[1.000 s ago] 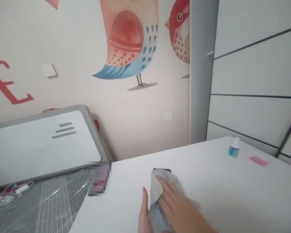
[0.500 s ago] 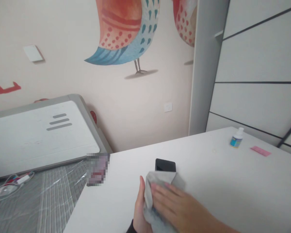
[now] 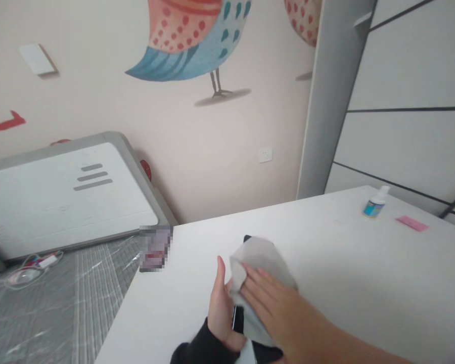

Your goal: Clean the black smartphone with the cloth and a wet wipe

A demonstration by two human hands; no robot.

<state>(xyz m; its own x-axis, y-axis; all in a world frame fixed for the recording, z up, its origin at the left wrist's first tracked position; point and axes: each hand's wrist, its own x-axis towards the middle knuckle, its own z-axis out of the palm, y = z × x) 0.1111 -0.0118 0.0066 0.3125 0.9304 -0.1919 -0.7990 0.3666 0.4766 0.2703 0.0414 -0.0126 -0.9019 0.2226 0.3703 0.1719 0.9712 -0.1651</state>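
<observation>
My left hand (image 3: 220, 308), in a black sleeve, cradles the left side of a flat black phone-like device (image 3: 239, 319), its thumb pointing up. A light grey cloth (image 3: 267, 255) lies over most of the device. Only a dark top corner, part of the left edge and the dark lower end show around it. On top of the cloth, my right hand (image 3: 278, 306) presses with its fingers close together, pinning the cloth to the device. Both hands are above the near part of the white table (image 3: 197, 253).
A small white bottle with a blue label (image 3: 375, 203) and a pink packet (image 3: 412, 223) are at the table's far right. A blurred-out item (image 3: 155, 248) lies at the left edge. Beyond it is a bed (image 3: 94, 298) with a cable (image 3: 34, 270) on it.
The right hand and cloth have shifted over the device, covering most of its top end and uncovering its lower left edge. The view has tipped downward slightly, and more of the left sleeve shows.
</observation>
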